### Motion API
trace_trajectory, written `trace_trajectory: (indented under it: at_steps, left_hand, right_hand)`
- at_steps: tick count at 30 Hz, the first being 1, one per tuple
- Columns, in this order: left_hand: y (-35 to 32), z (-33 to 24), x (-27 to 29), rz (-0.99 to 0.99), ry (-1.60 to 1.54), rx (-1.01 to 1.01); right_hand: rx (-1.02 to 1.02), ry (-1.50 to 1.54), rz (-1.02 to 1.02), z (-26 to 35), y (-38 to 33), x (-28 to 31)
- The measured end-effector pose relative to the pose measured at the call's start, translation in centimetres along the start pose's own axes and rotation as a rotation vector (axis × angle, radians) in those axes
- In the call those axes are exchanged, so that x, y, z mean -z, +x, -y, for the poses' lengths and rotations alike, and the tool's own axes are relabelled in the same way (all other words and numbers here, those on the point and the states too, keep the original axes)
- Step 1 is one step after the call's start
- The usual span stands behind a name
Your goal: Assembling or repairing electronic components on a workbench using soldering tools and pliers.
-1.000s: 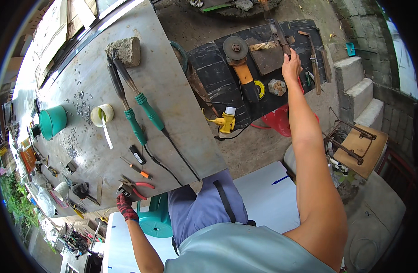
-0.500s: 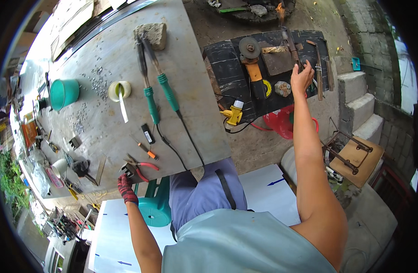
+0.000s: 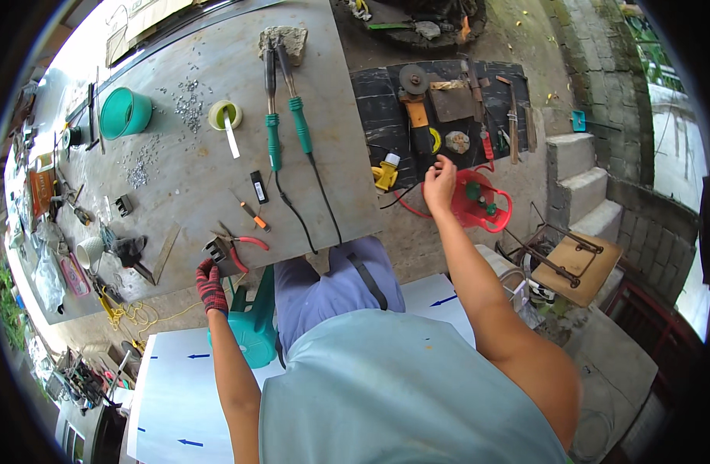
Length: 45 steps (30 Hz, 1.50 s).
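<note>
My left hand [image 3: 211, 288], in a red and black glove, is at the near edge of the metal table. Its fingers close on a small dark metal part [image 3: 215, 249], beside red-handled pliers [image 3: 239, 249]. My bare right hand [image 3: 440, 185] hovers between the table and a red plastic tub [image 3: 494, 209], its fingers loosely bent and nothing visible in them. Beyond it, a gas torch [image 3: 476, 89] with a red handle lies on the black board, a flame [image 3: 465, 29] at its far end. Two green-handled soldering irons [image 3: 273, 143] rest their tips against a stone block [image 3: 291, 42].
An angle grinder [image 3: 417, 108] and a yellow plug [image 3: 386, 172] are on the black board. On the metal table stand a green bucket [image 3: 126, 113] and a tape roll [image 3: 225, 116], near scattered metal bits [image 3: 189, 104]. A green stool [image 3: 254, 332] is below; concrete steps [image 3: 579, 182] rise at right.
My right hand has left the torch and drawn back toward me and to the left. The torch now rests on the board. My left hand stays by the metal part; the whole view has shifted.
</note>
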<state>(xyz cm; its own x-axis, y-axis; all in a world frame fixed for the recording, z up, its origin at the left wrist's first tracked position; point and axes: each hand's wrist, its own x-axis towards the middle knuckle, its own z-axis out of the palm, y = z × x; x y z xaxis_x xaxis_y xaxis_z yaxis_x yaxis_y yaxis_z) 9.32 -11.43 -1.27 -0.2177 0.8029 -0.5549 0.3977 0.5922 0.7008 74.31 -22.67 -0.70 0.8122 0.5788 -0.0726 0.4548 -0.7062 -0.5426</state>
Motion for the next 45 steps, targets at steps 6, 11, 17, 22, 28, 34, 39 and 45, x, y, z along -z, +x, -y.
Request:
trace_trajectory:
  at_steps: [6,11,17,22,28,34,39,45]
  left_hand:
    - [-1.9,-4.7,-1.0,0.104,0.248,-0.142]
    - [-2.8,-7.2,-2.1,-0.046,0.122,-0.221]
    - [-4.2,-9.8,-2.8,-0.096,0.302,-0.282]
    - [-4.2,-9.5,-3.4,-0.055,0.35,-0.243]
    - [-3.8,-9.0,-3.7,-0.041,0.242,-0.228]
    - [-3.2,-8.0,-4.3,-0.04,0.041,-0.214]
    - [-3.0,-7.4,-4.5,-0.046,-0.035,-0.27]
    - [-2.6,-7.1,-4.4,-0.045,0.035,-0.295]
  right_hand:
    - [0.083,0.062,0.228,3.5,-9.7,0.3]
    - [0.088,0.061,0.406,6.4,-13.8,0.7]
    - [0.204,-0.236,0.243,11.4,-15.4,2.2]
    - [0.167,-0.068,0.339,11.7,-16.5,1.5]
    - [0.279,-0.1,0.283,13.5,-14.1,1.6]
    - [0.271,-0.108,0.251,14.4,-13.7,2.3]
    - [0.279,-0.126,0.287,15.2,-14.8,2.6]
    - [0.303,-0.138,0.322,17.1,-15.1,2.7]
